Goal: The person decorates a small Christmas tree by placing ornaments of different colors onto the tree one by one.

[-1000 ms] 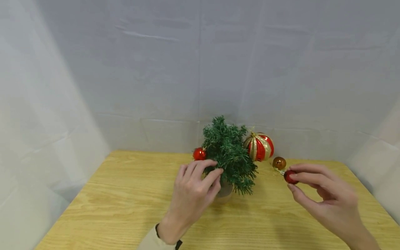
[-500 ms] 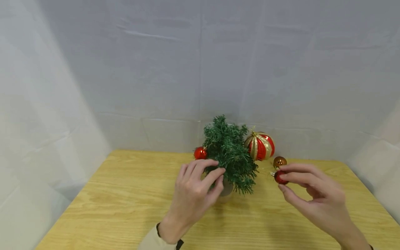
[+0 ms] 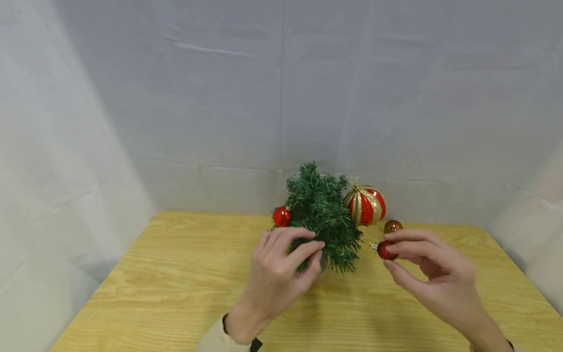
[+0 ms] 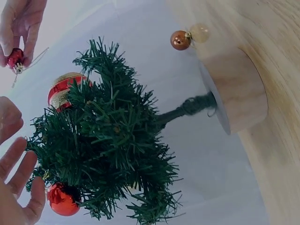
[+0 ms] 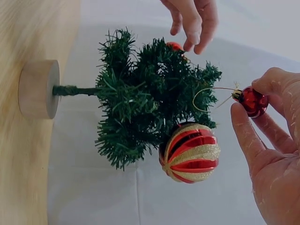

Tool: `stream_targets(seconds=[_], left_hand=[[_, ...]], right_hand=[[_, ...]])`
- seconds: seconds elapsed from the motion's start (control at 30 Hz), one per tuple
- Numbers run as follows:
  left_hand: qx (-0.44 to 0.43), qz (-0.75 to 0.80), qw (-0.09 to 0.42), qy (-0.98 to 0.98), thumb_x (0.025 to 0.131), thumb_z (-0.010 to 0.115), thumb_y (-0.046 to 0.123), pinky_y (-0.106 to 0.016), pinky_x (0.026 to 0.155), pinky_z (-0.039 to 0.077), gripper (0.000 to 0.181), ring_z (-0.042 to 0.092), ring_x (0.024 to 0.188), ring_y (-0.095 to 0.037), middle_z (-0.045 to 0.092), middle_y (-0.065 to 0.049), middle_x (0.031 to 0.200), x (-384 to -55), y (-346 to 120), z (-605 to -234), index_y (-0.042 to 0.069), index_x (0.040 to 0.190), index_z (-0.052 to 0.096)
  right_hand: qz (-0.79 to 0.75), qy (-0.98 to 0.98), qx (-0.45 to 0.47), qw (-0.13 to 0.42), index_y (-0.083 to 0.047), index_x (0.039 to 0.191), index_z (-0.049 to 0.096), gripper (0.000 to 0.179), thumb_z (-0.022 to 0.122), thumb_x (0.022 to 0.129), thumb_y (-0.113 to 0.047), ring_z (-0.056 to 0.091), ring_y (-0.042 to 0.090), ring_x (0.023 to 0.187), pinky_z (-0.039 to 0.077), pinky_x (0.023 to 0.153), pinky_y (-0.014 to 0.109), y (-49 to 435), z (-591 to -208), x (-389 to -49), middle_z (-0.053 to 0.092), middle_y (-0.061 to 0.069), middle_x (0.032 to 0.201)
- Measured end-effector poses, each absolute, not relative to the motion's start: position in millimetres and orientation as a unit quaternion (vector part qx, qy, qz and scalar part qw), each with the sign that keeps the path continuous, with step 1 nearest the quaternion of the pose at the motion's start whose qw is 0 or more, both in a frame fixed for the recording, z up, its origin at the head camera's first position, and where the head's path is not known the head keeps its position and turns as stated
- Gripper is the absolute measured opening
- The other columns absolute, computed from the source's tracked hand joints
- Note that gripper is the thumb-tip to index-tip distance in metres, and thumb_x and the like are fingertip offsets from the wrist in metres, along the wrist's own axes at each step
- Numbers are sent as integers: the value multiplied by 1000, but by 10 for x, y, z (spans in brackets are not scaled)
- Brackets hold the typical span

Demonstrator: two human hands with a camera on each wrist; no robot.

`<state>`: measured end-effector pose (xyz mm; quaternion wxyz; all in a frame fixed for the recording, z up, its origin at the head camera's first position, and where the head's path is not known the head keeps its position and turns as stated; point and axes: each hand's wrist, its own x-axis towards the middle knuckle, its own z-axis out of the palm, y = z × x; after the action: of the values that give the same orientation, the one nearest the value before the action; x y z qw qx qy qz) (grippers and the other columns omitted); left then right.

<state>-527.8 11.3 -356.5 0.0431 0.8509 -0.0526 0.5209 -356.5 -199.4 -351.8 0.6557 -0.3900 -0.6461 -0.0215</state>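
A small dark red bauble is pinched between the thumb and fingers of my right hand, just right of the little green Christmas tree. Its gold cap and loose thread loop point at the tree in the right wrist view. My left hand is at the front left of the tree with bent, spread fingers and nothing visible between them. A shiny red bauble hangs by the branches near those fingers. On the tree's right side is a large red-and-gold striped bauble.
The tree stands on a round wooden base. A small amber bauble lies toward the back of the wooden table, behind my right hand. A pale sheet hangs behind the table.
My right hand has moved left toward the tree, carrying the dark red bauble. My left hand has shifted slightly right. The tree and the other baubles stay where they were.
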Motion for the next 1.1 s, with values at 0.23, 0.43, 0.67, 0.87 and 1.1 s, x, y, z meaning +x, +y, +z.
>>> stream_targets(seconds=[0.23,0.43,0.67,0.87,1.1], left_hand=[[842,529,79,-75,84,76,14,-30,77,51,12,67,96,-16,73,-1,104,-5250,72,-3546,16,96,81],[845,519,108,-70,88,75,17,-32,76,53,10,67,97,-15,73,-1,104,-5253,34,-3548,16,96,81],[843,515,137,-72,90,75,21,-30,74,51,10,66,97,-14,72,0,107,-5245,-6,-3550,17,98,80],[846,508,151,-64,89,77,22,-27,73,49,11,66,96,-13,71,1,108,-5229,-45,-3550,19,99,79],[851,498,159,-54,88,79,26,-25,75,47,14,66,99,-13,70,3,110,-5211,-81,-3562,21,100,79]], right_hand=[[2,-645,-373,667,21,110,64,30,65,80,28,69,22,116,58,93,29,-1930,-3524,-3591,65,23,127],[10,-639,-381,668,18,112,65,32,66,81,26,67,23,117,59,92,29,-1892,-3516,-3639,64,21,128],[14,-626,-395,672,17,111,66,29,68,83,22,69,21,114,59,90,27,-1865,-3503,-3685,66,18,127],[19,-630,-386,674,16,112,66,29,67,83,23,69,22,114,59,91,28,-1823,-3493,-3717,66,19,126],[21,-632,-388,670,12,114,68,33,67,83,23,68,22,115,59,91,28,-1795,-3496,-3758,66,17,126]])
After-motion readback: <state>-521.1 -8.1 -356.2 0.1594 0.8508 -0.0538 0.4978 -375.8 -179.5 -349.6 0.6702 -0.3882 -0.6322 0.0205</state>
